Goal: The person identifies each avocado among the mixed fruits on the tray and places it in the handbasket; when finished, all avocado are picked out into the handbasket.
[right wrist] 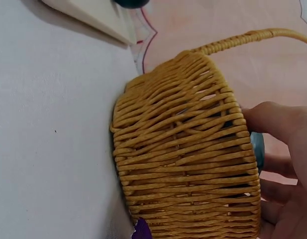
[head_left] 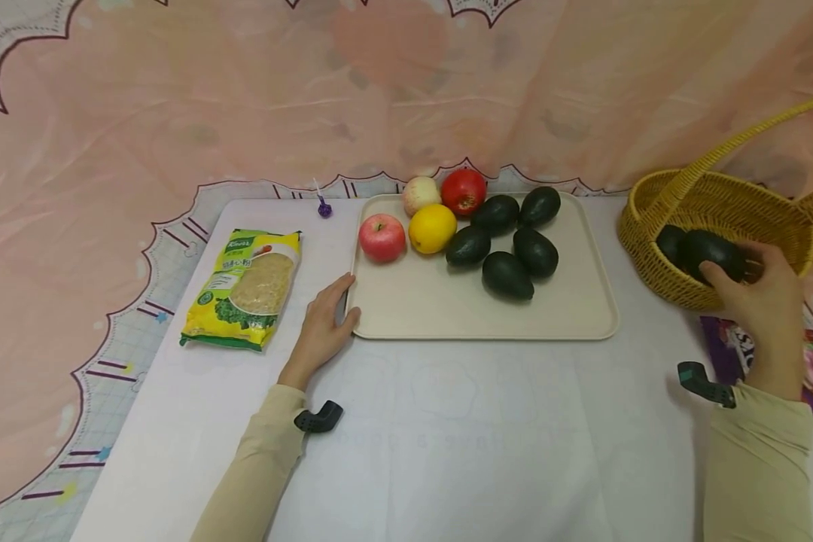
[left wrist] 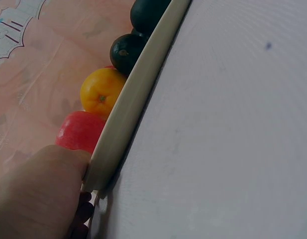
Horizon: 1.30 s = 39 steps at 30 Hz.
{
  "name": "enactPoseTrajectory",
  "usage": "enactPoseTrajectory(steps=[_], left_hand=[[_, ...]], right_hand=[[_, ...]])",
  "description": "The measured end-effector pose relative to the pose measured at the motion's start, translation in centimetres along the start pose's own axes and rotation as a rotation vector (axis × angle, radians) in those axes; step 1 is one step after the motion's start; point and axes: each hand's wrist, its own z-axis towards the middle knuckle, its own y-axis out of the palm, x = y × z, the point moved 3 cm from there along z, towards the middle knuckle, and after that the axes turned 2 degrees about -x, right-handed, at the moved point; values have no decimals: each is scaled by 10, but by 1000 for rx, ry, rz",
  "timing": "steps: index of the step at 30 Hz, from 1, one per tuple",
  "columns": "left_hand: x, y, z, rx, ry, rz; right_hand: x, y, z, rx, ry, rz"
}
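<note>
In the head view my right hand [head_left: 762, 290] grips a dark green avocado [head_left: 711, 254] inside the yellow wicker basket [head_left: 640, 248]. Part of another avocado [head_left: 671, 242] shows beside it. The right wrist view has the fingers behind the basket's rim, with only a sliver of the avocado [right wrist: 257, 149] visible. My left hand [head_left: 324, 320] holds the cream tray [head_left: 420, 312] at its front left, thumb on the rim and fingers along the side. On the tray lie several avocados [head_left: 506, 275], a red apple [head_left: 382, 238], a yellow fruit [head_left: 433, 228], a pomegranate [head_left: 464, 191] and a pale round fruit [head_left: 421, 196].
A yellow-green Knorr packet [head_left: 244, 290] lies left of the tray. Behind it is a small purple-wrapped item [head_left: 324, 208]. A purple packet [head_left: 725, 346] lies partly under the right forearm, in front of the basket. The basket's tall handle [head_left: 738, 143] arches over its opening.
</note>
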Motion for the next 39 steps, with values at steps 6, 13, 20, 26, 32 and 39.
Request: enactPoseTrajectory(steps=[6,13,20,26,32,39], left_hand=[[0,0,0,-6,-8,3],[0,-1,-1,-4,-8,-4],[-2,1,-1,-13,-12,-3],[-1,0,-1,-9,-5,-5],[-1,1,-1,-6,5,-11],[2,-1,0,-17,-9,-9]], right_hand=[[-1,-1,4,-5,21,-27],[-5,4,9,-32,3,-117],[-3,7,14,-89,8,-181],[-4,6,15,-121,30,-199],[-6,5,14,-127,31,-198],[-5,5,14,-142,29,-218]])
